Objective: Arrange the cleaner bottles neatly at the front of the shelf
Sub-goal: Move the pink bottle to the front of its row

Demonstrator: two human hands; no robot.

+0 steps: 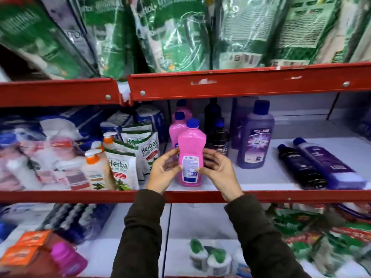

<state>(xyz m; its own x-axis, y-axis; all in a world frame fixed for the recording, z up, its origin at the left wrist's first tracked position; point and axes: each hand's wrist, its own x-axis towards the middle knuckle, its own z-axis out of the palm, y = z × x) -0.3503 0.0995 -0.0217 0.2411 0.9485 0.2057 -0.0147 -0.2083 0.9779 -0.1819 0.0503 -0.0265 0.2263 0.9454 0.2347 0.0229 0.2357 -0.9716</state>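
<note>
1. Left hand (163,173) and right hand (217,169) grip the pink bottle (191,155) between them.
2. Bottle stands upright at the shelf (261,195) front edge, label facing the hands.

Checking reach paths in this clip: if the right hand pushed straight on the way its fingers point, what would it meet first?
The right hand already touches the front pink bottle. Its fingers point left and back, so they would press that bottle first; the dark bottle stands behind, though depth is unclear.

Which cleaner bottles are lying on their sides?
The black bottle and the purple bottle at the shelf's right end lie flat; the others stand upright.
</note>
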